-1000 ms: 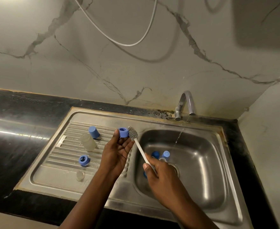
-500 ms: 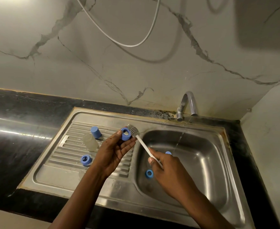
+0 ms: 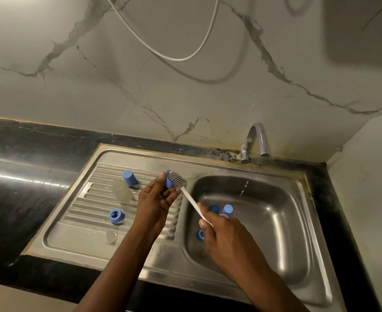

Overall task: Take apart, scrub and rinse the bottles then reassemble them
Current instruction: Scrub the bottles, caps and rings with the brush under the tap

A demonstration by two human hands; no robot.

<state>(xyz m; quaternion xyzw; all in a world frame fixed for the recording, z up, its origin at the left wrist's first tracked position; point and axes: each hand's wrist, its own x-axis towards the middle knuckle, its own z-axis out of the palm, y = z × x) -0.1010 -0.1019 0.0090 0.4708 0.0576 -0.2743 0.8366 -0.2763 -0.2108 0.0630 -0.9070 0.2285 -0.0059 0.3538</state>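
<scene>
Left hand (image 3: 156, 203) pinches a blue collar (image 3: 167, 181) above the drainboard (image 3: 79, 210), the right hand (image 3: 226, 239) with its grip clamped on the brush (image 3: 190, 199) pressed to it — a clear bottle (image 3: 121, 191), blue cap (image 3: 129, 177) and blue ring (image 3: 116, 216) lie alongside; the right hand partly hides blue parts (image 3: 227, 209) in the basin (image 3: 275, 221).

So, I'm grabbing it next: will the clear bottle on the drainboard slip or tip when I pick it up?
Probably light: the clear bottle looks like thin, empty translucent plastic. Likely slippery, since the ribbed drainboard around it looks wet. A nudge may tip or roll it, as it is round and sits on the ribs.
</scene>
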